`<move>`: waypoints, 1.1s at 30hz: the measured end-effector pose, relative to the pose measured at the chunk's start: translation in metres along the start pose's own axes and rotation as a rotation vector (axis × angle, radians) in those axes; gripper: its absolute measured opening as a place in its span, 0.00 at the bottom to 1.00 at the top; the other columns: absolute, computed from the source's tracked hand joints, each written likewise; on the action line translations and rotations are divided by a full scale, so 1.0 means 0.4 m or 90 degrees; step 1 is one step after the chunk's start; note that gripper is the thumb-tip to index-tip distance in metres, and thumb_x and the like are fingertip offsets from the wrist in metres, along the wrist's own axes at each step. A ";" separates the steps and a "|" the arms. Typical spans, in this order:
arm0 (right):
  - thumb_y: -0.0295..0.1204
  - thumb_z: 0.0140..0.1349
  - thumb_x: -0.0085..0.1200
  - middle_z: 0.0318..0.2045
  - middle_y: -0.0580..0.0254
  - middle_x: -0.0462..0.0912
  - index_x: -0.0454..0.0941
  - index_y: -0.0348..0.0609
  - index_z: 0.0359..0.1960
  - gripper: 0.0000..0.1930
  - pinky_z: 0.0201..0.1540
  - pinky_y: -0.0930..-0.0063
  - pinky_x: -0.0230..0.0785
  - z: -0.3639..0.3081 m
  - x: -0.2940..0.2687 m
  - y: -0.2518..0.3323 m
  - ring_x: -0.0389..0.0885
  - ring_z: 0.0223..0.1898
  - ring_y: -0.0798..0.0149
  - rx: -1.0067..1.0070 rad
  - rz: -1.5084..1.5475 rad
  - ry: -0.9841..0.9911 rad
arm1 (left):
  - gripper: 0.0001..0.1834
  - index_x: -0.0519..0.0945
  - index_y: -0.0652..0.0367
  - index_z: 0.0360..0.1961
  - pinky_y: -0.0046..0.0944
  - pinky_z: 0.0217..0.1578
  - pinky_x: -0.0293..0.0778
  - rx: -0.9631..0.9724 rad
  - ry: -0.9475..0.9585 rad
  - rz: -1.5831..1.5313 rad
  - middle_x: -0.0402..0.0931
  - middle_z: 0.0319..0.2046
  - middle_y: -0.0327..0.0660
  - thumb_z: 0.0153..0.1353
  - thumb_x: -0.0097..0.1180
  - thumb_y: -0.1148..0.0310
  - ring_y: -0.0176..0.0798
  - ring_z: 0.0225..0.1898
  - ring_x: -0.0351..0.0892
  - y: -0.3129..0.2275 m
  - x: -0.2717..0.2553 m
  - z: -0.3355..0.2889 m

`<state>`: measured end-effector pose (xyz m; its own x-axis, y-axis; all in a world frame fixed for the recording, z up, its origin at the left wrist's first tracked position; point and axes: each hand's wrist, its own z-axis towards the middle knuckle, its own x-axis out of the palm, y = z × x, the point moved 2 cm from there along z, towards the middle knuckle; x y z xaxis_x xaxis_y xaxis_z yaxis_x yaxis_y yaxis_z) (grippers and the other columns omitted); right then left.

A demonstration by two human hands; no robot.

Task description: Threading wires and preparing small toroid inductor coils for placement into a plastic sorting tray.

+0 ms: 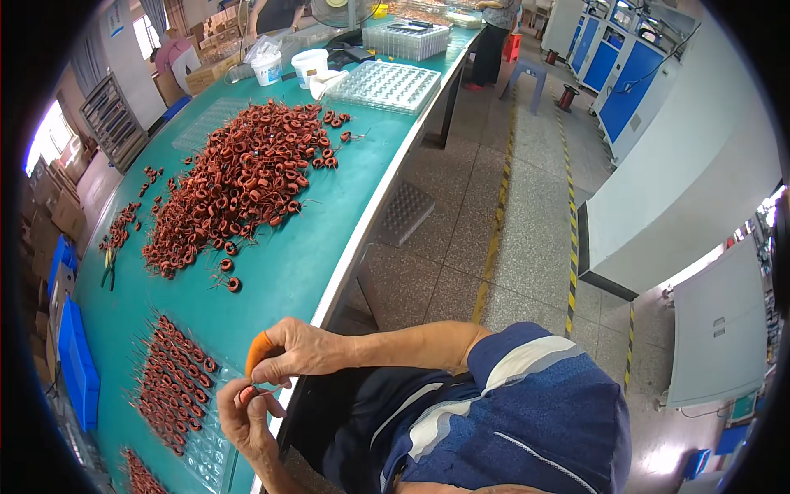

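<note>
Near the table's front edge, my left hand [245,421] pinches a small copper-wound ring coil [248,395] between thumb and fingers. Just above it, my right hand [309,350] has an orange finger cover [259,352] on one finger. Its thumb and fingers are closed close to the coil; whatever they grip is hidden. Beside my left hand, rows of ring coils [173,383] with upright wire leads fill much of a clear plastic tray [206,461]. Another group of coils [140,476] shows at the lower left.
A large heap of loose coils [239,181] covers the middle of the green table [304,255]. Pliers [109,267] lie at its left side. Farther back are a clear tray [387,86], white tubs [309,66] and stacked trays [407,39]. A person [498,25] stands beyond.
</note>
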<state>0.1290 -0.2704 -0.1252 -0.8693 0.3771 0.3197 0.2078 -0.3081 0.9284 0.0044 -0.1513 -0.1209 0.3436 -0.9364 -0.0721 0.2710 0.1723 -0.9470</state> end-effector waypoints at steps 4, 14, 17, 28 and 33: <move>0.29 0.56 0.63 0.27 0.58 0.82 0.80 0.38 0.33 0.08 0.29 0.76 0.71 -0.028 0.030 0.035 0.80 0.26 0.65 -0.379 -0.390 -0.132 | 0.16 0.69 0.62 0.46 0.25 0.13 0.59 0.062 -0.095 -0.089 0.65 0.18 0.33 0.66 0.52 0.61 0.25 0.15 0.64 0.010 0.030 -0.005; 0.36 0.61 0.60 0.29 0.63 0.82 0.79 0.33 0.39 0.15 0.33 0.80 0.71 -0.031 0.009 0.003 0.79 0.30 0.73 -0.080 -0.062 -0.024 | 0.16 0.67 0.64 0.47 0.26 0.18 0.63 0.009 -0.023 -0.099 0.70 0.21 0.39 0.66 0.53 0.63 0.29 0.15 0.67 0.003 0.027 -0.005; 0.30 0.61 0.59 0.32 0.62 0.82 0.79 0.35 0.41 0.11 0.36 0.80 0.73 -0.025 0.035 0.000 0.79 0.34 0.74 -0.046 -0.083 -0.016 | 0.10 0.66 0.61 0.46 0.25 0.15 0.63 0.007 -0.041 -0.027 0.69 0.23 0.39 0.65 0.46 0.70 0.28 0.17 0.66 0.014 0.003 -0.029; 0.26 0.59 0.61 0.31 0.64 0.80 0.76 0.36 0.46 0.15 0.32 0.84 0.72 -0.041 -0.004 -0.034 0.78 0.30 0.75 0.009 -0.045 -0.113 | 0.17 0.63 0.60 0.53 0.29 0.20 0.66 -0.064 -0.003 -0.293 0.69 0.20 0.41 0.68 0.48 0.64 0.32 0.18 0.67 0.047 0.045 -0.018; 0.27 0.58 0.62 0.26 0.61 0.82 0.78 0.35 0.40 0.12 0.33 0.80 0.73 -0.049 0.012 -0.042 0.81 0.28 0.72 -0.109 -0.227 -0.213 | 0.11 0.64 0.59 0.49 0.28 0.22 0.67 -0.065 -0.042 -0.376 0.68 0.21 0.39 0.70 0.46 0.68 0.31 0.20 0.68 0.054 0.069 -0.032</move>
<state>0.1127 -0.2803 -0.1432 -0.6759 0.7347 0.0580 -0.1758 -0.2372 0.9554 0.0084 -0.1774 -0.1474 0.2164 -0.8431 0.4923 0.3467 -0.4050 -0.8460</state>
